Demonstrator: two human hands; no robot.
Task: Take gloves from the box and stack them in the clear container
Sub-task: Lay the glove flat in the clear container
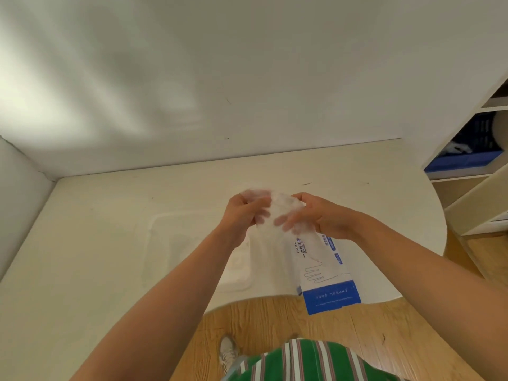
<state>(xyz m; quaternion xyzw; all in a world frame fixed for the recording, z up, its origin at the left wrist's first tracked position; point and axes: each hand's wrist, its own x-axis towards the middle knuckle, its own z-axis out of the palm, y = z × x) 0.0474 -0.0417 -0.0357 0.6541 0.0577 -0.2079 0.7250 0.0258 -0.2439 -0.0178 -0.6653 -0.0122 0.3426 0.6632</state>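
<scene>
Plastic glove (280,206) — thin, crinkled — gripped by left hand (242,213) and right hand (321,218) above the cardboard box (327,284).

You face a white table (82,243) pushed against a wall (247,78); beyond its right edge, a blue crate (464,160) sits shelved.

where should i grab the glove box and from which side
Probably the blue near end of the box, from the person's side. The box lies flat on the table with that end sticking out past the edge, so it can be pinched top and bottom. Its far end is hidden behind the right hand and the glove.
</scene>
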